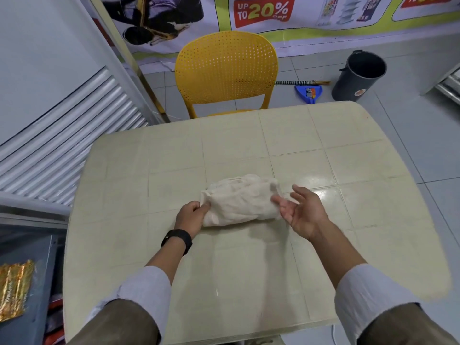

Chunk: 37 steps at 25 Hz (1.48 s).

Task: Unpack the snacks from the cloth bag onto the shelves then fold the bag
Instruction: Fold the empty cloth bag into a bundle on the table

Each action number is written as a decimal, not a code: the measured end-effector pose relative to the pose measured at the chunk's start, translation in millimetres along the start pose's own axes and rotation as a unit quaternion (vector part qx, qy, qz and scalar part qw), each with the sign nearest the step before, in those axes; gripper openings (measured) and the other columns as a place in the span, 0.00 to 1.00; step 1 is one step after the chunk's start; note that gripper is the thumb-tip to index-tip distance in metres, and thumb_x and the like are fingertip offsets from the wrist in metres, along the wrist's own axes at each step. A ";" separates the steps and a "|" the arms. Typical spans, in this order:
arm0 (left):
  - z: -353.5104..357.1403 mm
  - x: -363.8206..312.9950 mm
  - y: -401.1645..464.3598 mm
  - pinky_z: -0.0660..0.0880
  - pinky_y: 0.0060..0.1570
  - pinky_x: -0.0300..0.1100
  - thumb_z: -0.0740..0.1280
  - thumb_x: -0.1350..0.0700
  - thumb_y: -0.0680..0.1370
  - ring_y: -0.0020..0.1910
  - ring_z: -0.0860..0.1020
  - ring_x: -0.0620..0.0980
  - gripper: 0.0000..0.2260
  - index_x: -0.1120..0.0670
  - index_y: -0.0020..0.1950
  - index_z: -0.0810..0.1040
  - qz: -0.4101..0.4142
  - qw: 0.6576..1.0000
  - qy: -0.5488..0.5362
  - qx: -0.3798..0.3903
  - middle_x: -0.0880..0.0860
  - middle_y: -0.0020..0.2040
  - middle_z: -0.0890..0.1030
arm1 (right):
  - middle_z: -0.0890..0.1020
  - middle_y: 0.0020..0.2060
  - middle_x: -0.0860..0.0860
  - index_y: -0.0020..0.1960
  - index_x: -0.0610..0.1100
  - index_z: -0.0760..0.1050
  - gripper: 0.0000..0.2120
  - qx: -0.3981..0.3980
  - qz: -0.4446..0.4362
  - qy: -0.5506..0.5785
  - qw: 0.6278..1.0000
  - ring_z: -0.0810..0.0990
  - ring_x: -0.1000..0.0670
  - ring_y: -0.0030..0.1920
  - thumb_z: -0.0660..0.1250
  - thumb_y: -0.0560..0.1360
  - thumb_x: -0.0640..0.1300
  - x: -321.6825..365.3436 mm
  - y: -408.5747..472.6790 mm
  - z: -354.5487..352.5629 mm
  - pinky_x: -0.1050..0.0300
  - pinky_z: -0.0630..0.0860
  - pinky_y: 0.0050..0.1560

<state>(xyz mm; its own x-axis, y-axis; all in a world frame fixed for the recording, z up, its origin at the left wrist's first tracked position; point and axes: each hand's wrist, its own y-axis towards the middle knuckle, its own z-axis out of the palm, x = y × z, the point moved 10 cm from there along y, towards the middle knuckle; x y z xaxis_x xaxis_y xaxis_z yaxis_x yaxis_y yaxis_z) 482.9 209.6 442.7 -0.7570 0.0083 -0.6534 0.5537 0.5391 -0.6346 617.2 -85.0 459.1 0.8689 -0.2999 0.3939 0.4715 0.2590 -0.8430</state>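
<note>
The cream cloth bag lies folded into a small crumpled bundle on the middle of the beige table. My left hand pinches the bundle's left end, with a black watch on its wrist. To the right, my right hand is open, palm turned toward the bag, its fingertips touching or just off the bundle's right end. A gold snack packet rests on a grey shelf at the lower left. No other snacks can be seen clearly.
A yellow perforated chair stands at the table's far side. Behind it on the tiled floor are a dark bin, a blue dustpan and a broom. White louvred panels rise on the left.
</note>
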 end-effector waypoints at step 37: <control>266.0 24.8 -164.8 0.80 0.57 0.50 0.68 0.61 0.76 0.54 0.83 0.56 0.13 0.45 0.56 0.79 -0.045 0.992 -0.110 0.036 0.53 0.57 0.85 | 0.83 0.63 0.51 0.70 0.52 0.75 0.29 -0.048 -0.259 -0.593 0.761 0.81 0.45 0.62 0.74 0.71 0.54 26.8 -58.3 -174.5 0.53 0.75 0.57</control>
<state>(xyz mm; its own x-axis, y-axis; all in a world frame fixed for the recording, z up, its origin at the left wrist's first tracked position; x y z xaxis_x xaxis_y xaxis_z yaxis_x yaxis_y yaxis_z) 465.2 -103.1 421.3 -0.7157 -0.2251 -0.6611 0.5161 0.4673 -0.7178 586.6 -268.4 454.9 0.1222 0.7151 0.6883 0.8341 0.3019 -0.4617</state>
